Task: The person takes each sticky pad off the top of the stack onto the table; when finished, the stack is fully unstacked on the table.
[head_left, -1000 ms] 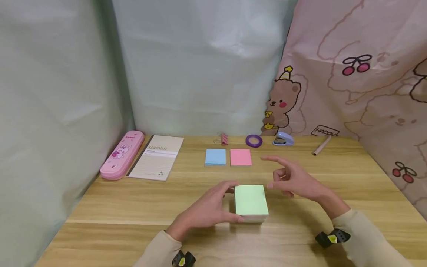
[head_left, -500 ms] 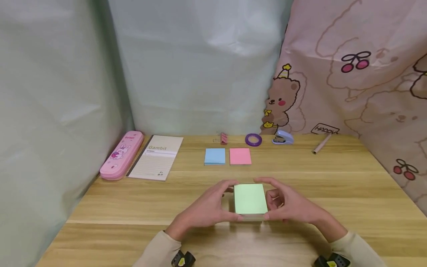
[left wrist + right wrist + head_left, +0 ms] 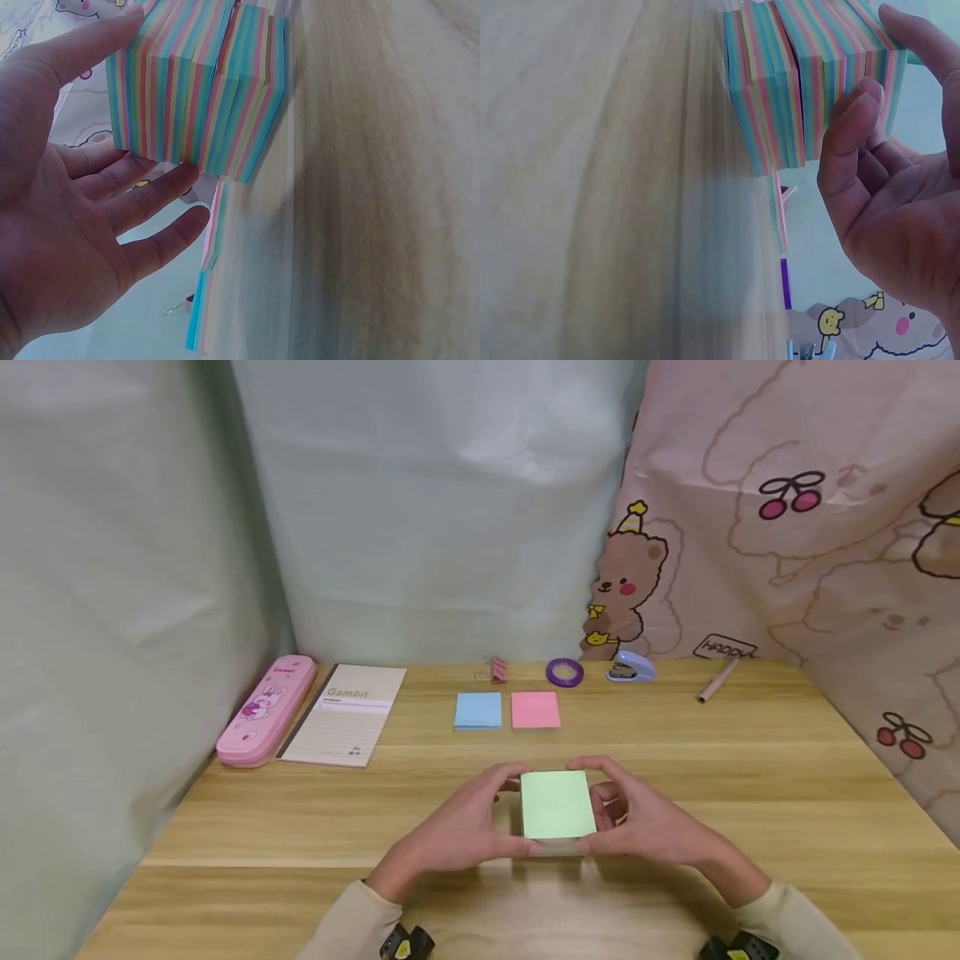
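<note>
Left hand (image 3: 467,828) and right hand (image 3: 647,821) grip the sticky-note stack (image 3: 557,806) between the surface's (image 3: 247,902) side edges; "Gambit" notebook (image 3: 347,717) and closed "Sweet" pencil case (image 3: 267,714) lie by its left edge.

Beyond the stack (image 3: 558,804) the pink pad (image 3: 536,710) blocks; passing room lies to its right.

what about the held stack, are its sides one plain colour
No, the held stack has sides striped in blue, pink and yellow.
</note>
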Motion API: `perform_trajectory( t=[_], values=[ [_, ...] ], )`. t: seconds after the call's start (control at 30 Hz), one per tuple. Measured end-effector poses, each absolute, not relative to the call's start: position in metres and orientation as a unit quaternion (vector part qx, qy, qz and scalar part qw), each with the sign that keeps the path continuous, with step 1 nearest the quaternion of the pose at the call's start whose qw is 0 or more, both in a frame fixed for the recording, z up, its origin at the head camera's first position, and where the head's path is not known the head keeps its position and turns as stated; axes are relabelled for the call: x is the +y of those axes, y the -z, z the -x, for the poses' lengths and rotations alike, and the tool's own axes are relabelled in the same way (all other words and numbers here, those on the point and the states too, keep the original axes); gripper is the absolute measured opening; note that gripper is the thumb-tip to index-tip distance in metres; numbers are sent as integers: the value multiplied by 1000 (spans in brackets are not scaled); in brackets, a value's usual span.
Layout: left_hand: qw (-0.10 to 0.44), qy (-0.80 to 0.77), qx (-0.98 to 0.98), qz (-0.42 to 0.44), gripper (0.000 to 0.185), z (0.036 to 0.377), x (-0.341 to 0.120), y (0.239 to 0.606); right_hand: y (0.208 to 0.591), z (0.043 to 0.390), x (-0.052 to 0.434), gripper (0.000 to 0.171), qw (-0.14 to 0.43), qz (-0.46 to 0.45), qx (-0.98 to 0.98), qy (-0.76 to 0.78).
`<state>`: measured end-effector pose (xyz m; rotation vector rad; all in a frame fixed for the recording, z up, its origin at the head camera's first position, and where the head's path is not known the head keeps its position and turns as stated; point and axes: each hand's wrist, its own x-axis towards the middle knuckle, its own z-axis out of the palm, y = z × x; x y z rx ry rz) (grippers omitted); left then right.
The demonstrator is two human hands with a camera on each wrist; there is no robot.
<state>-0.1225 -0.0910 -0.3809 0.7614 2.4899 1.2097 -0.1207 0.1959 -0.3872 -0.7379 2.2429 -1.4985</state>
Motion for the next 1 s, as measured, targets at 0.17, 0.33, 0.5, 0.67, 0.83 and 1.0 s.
perform_trajectory(
  t=[0.17,0.33,0.5,0.67,0.83,1.0],
  values=[
    [131,-418,859,-266,99,123,-92,381,390,121,193,86,163,255,794,528],
    [128,-416,859,-269,100,124,-92,381,389,120,192,87,170,244,795,529],
    [128,-407,864,-267,102,124,-91,381,387,119,193,88,171,229,803,523],
    [127,-409,864,-265,98,125,-90,380,386,121,194,90,164,231,804,523],
    [125,-409,863,-268,95,125,-90,381,386,122,196,88,156,243,798,528],
    [125,-408,864,-269,95,125,-90,381,389,124,199,86,154,249,788,541]
  ],
)
